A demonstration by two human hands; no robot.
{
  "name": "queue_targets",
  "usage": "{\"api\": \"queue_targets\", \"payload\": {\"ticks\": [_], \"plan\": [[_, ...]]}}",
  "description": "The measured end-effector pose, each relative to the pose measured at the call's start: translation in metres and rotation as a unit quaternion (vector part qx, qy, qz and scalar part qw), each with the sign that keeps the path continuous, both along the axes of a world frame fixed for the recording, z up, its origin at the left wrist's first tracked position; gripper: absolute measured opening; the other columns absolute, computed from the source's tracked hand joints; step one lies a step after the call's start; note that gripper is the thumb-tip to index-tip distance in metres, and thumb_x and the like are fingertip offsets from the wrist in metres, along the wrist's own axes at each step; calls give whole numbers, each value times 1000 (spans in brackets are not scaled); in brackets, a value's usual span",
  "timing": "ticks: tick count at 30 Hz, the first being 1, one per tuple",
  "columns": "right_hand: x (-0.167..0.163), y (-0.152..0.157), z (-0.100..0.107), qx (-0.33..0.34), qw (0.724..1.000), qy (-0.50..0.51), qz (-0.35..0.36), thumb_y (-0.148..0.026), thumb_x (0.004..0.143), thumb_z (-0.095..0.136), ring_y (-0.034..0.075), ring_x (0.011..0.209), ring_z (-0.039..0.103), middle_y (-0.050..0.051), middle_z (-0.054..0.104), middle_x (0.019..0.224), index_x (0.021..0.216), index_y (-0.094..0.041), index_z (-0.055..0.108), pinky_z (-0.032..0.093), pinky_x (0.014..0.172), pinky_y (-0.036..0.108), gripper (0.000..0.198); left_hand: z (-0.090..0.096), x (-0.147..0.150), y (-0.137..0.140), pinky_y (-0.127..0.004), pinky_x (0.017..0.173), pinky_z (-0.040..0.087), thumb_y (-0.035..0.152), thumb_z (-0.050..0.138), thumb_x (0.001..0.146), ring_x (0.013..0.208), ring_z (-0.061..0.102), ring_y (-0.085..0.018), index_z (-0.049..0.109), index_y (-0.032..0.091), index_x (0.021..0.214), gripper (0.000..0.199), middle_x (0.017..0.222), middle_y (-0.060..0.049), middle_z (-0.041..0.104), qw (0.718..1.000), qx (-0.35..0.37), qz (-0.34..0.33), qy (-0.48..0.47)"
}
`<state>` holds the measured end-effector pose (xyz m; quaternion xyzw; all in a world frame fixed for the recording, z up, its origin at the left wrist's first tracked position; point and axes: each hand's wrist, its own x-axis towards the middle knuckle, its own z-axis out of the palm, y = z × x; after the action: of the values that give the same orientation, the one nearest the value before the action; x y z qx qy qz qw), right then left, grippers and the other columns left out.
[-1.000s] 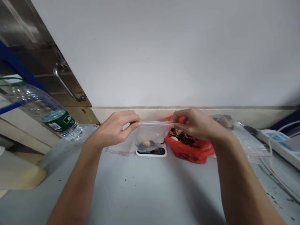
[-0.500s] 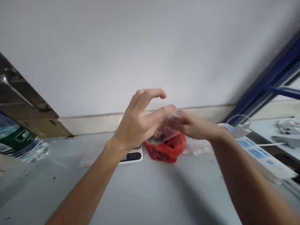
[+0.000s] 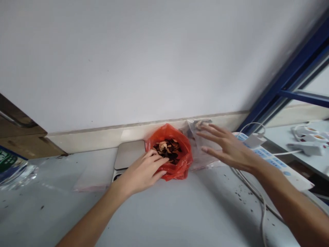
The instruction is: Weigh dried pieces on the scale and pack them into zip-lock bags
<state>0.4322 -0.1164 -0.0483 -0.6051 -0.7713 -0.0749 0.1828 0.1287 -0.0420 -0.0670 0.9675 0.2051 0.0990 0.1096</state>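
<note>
A red plastic bag [image 3: 183, 168] stands with its mouth wide, holding dried brown and tan pieces [image 3: 168, 149]. My left hand [image 3: 144, 171] is at its near left rim, fingers apart and their tips reaching over the edge; no piece shows in them. To the right, my right hand [image 3: 226, 145] is open, fingers spread over a clear plastic bag [image 3: 200, 145] with a few dried pieces in its upper end, which leans against the wall base. Whether the right fingertips touch that bag I cannot tell. Left of the red bag sits a kitchen scale [image 3: 130, 156], partly covered by my left hand.
Flat clear bags [image 3: 94, 176] lie left of the scale. A power strip [image 3: 277, 161] with a plugged-in adapter and cables stands at the right. At far left are a water bottle [image 3: 15, 168] and a cardboard box [image 3: 28, 145]. Dark crumbs dot the table.
My hands have parted. The clear bag they held together now rests right of the red bag, released by my left hand. My left hand has come down to the red bag's rim.
</note>
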Motion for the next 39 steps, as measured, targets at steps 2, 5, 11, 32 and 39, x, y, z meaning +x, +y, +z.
{"api": "queue_targets", "payload": {"ticks": [2,5,11,32,39], "plan": [[-20,2,16,32,999,36,-20,-49,100,45,35,133,58,16,68,136,123,-20,72,47,108,55,46,-1,-2,0,-39,98,54,22,56,102,114,60,-25,68,19,124,25,113,-7,75,1000,10,-6,-7],[-61,10,34,-67,992,67,-87,-44,98,50,29,90,72,13,76,95,107,-18,69,54,77,41,34,-3,-3,2,-38,95,54,13,59,98,107,60,-24,71,20,115,21,105,-6,75,999,28,-13,-26],[-106,34,35,-252,958,79,-112,0,75,59,20,70,66,7,72,80,95,-18,62,37,57,26,27,-1,-3,12,-34,81,56,6,61,93,93,62,-23,72,17,88,17,87,-5,73,996,68,6,-55],[-144,58,35,-303,950,-27,-75,-8,87,51,22,77,68,14,76,93,90,-15,73,37,57,28,23,-15,-11,-11,-34,90,60,2,52,97,103,66,-20,77,22,102,32,97,-3,78,995,56,-8,-81],[-145,69,38,-283,954,-26,-95,-16,95,48,27,97,71,18,75,104,110,-11,71,45,70,30,28,-16,-21,-18,-32,101,56,9,51,101,110,67,-19,73,15,115,26,110,-5,79,986,63,-57,-146]]}}
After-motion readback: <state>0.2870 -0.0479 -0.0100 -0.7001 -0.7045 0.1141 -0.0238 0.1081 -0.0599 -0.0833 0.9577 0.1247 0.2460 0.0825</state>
